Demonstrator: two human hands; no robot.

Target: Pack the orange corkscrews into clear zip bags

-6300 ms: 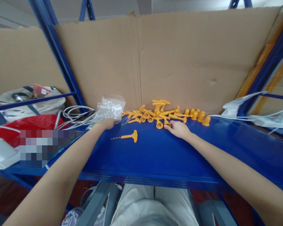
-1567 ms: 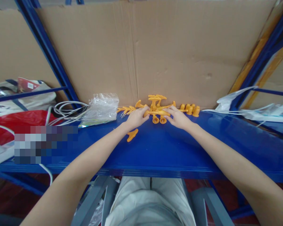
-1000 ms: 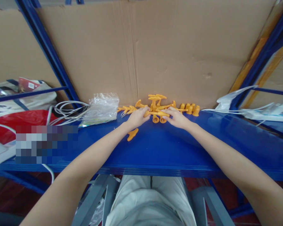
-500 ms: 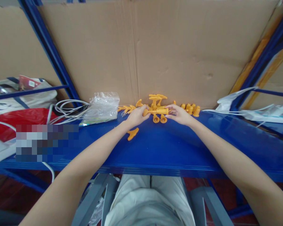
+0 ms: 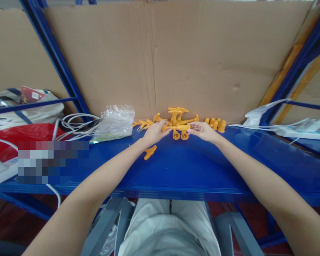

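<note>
Head view: blue shelf [image 5: 176, 174] nearest, w/ one loose orange handle [image 5: 150, 152] nr L forearm [image 5: 117, 166]. Beyond, hands apart at opp. ends of orange corkscrew [image 5: 183, 127]: L hand [image 5: 155, 132] clamped on L end, R hand [image 5: 204, 131] fingers at R end, grip cannot tell. Behind, more corkscrews [image 5: 177, 111] nr cardboard [image 5: 192, 64], orange cups [image 5: 222, 126] to R.

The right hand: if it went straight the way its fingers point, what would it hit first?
Probably the orange piece held in the left hand; its free end lies just by the right hand, though whether they touch is unclear.
</note>
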